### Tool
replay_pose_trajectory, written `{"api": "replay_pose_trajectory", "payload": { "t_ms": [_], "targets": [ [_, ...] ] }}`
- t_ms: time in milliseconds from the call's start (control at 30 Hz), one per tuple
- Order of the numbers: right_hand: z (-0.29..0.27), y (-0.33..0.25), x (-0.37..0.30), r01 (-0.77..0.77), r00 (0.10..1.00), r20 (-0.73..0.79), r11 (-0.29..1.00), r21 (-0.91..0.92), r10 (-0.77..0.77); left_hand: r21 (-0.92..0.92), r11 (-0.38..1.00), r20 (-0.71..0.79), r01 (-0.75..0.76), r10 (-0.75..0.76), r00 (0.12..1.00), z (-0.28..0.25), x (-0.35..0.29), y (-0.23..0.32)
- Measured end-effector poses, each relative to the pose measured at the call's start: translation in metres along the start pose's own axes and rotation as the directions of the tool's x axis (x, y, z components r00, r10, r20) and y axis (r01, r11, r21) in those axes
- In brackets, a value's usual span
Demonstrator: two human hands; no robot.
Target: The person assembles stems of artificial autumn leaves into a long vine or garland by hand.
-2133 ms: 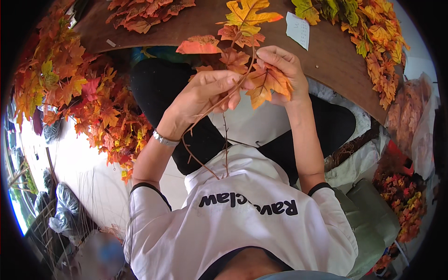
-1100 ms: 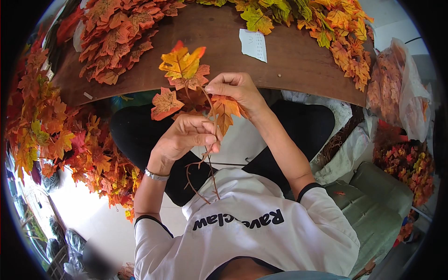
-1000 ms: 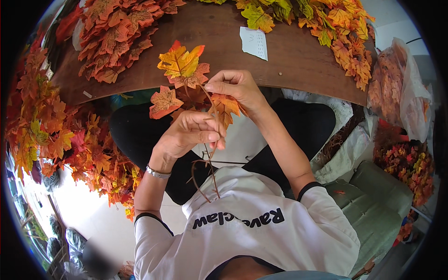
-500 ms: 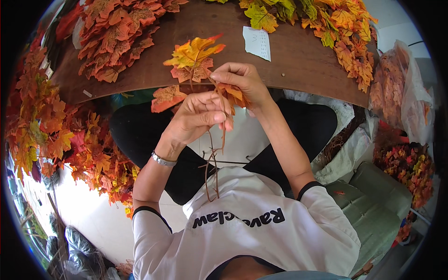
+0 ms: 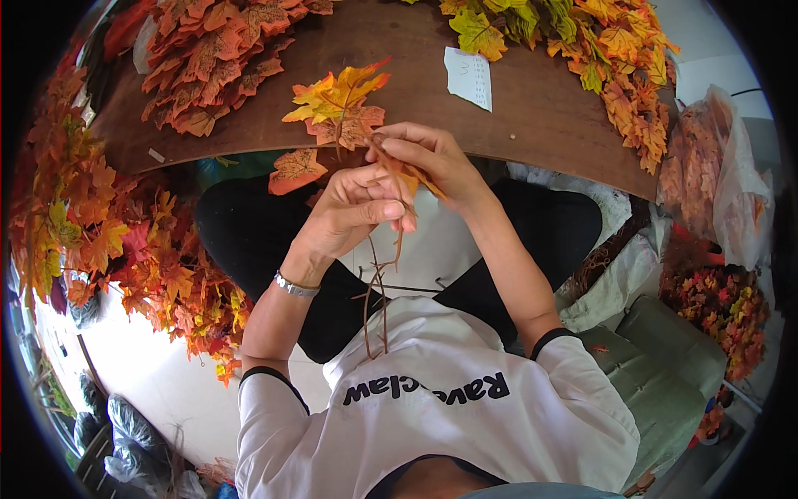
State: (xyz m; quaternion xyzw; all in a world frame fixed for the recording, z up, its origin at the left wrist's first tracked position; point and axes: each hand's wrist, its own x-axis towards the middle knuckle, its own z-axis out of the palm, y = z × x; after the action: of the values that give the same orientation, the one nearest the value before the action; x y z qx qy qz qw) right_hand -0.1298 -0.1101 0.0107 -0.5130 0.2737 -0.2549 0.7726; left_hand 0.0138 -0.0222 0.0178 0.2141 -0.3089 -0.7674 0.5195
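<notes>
An artificial maple branch with a thin brown stem [image 5: 376, 320] runs from my shirt front up into my hands. My left hand [image 5: 357, 208] pinches this stem between thumb and fingers. At the branch's upper end sit a yellow-orange maple leaf [image 5: 337, 93] and a speckled orange leaf [image 5: 349, 126]; another orange leaf [image 5: 297, 170] sticks out beside my left fingers. Just above, my right hand [image 5: 428, 162] has its thumb and fingers closed on an upper twig of the branch. An orange leaf [image 5: 416, 180] is partly covered by the right palm.
On the brown wooden table [image 5: 332, 41] ahead lie a heap of orange leaves [image 5: 216, 62], yellow-green leaves [image 5: 482, 33] and a torn slip of paper [image 5: 469, 79]. Leafy garlands [image 5: 108, 224] hang at the left. A plastic bag of leaves [image 5: 706, 158] and a green padded seat [image 5: 640, 374] are at the right.
My right fingers have shifted slightly left and down, closer to the left hand. The leaves at the branch's tip have tilted a little; the left hand keeps its hold.
</notes>
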Motion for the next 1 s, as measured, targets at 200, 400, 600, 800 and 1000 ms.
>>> {"api": "replay_pose_trajectory", "payload": {
  "t_ms": [200,400,600,800,1000],
  "targets": [
    [-0.031,-0.030,-0.025,-0.014,0.998,-0.061,1.000,-0.015,0.013,-0.037,0.989,-0.090,-0.146,0.142,0.986,-0.002,-0.001,0.006],
    [-0.133,-0.123,-0.009,0.165,0.904,-0.263,0.843,-0.512,-0.338,-0.067,0.988,-0.205,-0.140,0.123,0.971,-0.003,-0.003,0.005],
    [-0.233,-0.231,0.086,0.173,0.753,-0.353,0.684,-0.709,-0.556,-0.056,0.987,-0.188,-0.148,0.135,0.973,0.003,0.001,0.008],
    [-0.280,-0.247,0.176,-0.084,0.758,-0.438,0.595,-0.800,-0.483,-0.033,0.994,-0.217,-0.102,0.092,0.972,-0.003,0.006,0.011],
    [-0.375,-0.229,0.221,-0.496,0.624,-0.372,0.020,-0.868,-0.688,0.010,0.998,-0.211,-0.065,0.066,0.975,-0.005,0.009,0.015]
  ]
}}
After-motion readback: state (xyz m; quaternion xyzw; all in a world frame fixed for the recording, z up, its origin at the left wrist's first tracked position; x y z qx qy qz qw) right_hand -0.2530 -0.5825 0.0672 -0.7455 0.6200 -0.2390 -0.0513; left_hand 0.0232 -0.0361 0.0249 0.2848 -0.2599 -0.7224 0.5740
